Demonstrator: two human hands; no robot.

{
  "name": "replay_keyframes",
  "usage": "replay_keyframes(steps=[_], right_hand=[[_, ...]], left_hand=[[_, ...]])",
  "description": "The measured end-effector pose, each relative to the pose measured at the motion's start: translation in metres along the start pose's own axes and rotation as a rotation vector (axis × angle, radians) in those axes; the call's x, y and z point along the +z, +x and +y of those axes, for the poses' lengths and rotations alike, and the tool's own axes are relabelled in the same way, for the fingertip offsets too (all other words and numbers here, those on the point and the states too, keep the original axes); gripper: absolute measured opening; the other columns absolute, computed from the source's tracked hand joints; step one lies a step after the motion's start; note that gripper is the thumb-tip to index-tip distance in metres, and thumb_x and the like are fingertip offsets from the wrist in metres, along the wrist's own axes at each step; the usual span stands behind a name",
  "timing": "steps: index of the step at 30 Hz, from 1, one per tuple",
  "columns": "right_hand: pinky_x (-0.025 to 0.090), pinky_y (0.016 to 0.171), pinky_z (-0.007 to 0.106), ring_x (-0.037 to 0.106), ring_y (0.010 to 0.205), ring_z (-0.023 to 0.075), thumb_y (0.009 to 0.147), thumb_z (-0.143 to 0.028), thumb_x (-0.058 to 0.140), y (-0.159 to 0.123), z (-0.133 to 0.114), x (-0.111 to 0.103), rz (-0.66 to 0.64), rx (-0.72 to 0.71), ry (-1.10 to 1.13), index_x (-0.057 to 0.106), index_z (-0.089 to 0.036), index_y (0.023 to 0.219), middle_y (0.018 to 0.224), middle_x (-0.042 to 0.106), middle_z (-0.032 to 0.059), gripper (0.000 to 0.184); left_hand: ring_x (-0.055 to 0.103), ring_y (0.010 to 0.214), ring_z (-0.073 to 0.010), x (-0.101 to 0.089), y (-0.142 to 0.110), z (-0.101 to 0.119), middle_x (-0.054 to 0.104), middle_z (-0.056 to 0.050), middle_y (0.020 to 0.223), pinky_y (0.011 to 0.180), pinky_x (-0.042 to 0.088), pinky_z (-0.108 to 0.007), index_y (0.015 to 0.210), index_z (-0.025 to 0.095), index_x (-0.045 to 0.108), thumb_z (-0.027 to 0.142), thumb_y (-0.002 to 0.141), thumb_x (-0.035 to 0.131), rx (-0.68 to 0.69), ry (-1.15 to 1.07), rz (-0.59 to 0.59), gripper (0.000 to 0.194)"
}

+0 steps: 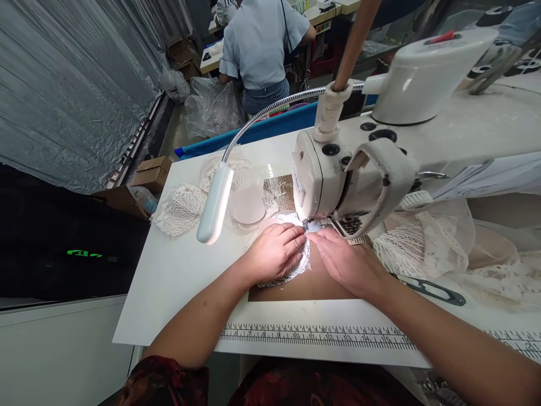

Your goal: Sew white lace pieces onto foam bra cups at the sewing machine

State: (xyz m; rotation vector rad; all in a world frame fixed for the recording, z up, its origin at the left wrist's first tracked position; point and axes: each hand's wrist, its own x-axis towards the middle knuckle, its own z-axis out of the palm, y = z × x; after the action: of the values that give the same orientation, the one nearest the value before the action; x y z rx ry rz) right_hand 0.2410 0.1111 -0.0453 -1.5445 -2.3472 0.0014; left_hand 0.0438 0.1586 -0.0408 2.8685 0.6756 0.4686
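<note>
A rounded white lace piece [299,270] lies under the presser foot of a white sewing machine [321,175]. My left hand [274,251] rests flat over the lace, its fingers lying close together toward the needle. At the right of the needle, my right hand [342,256] has its thumb and fingertips together at the edge of the lace; the exact grip is partly hidden. Both hands' fingertips nearly meet just in front of the presser foot [306,224]. Brown sheet [279,292] covers the table surface beneath the work.
More lace pieces lie left [180,210] and right [422,242]. A lamp [215,203] on a bendable neck hangs over the table. Beside my right forearm lies a dark grey slotted tool [437,290]. A ruler strip [313,336] lines the front edge. A person [262,51] sits beyond.
</note>
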Motion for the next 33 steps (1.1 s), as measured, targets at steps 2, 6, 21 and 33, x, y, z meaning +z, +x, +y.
replay_keyframes(steps=[2,6,21,33], right_hand=[[0.039,0.064,0.028,0.057,0.075,0.0168,0.084,-0.009,0.041,0.0,-0.001,0.0,0.003,0.008,0.01,0.067,-0.02,0.111,0.102,0.068,0.0056,0.039],[0.036,0.059,0.027,0.056,0.072,0.0156,0.084,-0.009,0.041,-0.001,-0.001,0.0,0.007,0.025,0.021,0.067,-0.02,0.11,0.101,0.068,0.0056,0.038],[0.041,0.07,0.028,0.056,0.076,0.0164,0.086,-0.01,0.039,-0.006,0.009,0.008,0.051,-0.057,0.074,0.067,-0.019,0.111,0.095,0.068,0.0066,0.038],[0.034,0.055,0.026,0.052,0.066,0.0152,0.085,-0.013,0.04,-0.004,0.007,0.006,-0.043,-0.035,0.036,0.064,-0.021,0.117,0.078,0.064,0.0042,0.041]], left_hand=[[0.052,0.115,-0.0256,0.001,0.0,0.0,0.06,-0.016,0.122,0.092,0.047,-0.044,0.121,0.012,0.055,0.026,0.094,0.041,-0.003,0.003,0.011,0.034],[0.054,0.113,-0.0247,0.003,-0.001,-0.001,0.061,-0.015,0.122,0.091,0.047,-0.044,0.121,0.013,0.056,0.024,0.094,0.042,-0.002,0.008,0.027,0.032],[0.053,0.117,-0.024,0.005,0.002,-0.007,0.063,-0.015,0.119,0.094,0.046,-0.043,0.117,0.011,0.057,0.022,0.094,0.043,-0.005,-0.023,0.055,0.029],[0.052,0.116,-0.0267,0.003,0.001,-0.013,0.06,-0.016,0.123,0.099,0.042,-0.047,0.122,0.012,0.055,0.027,0.094,0.041,-0.092,0.016,0.036,0.035]])
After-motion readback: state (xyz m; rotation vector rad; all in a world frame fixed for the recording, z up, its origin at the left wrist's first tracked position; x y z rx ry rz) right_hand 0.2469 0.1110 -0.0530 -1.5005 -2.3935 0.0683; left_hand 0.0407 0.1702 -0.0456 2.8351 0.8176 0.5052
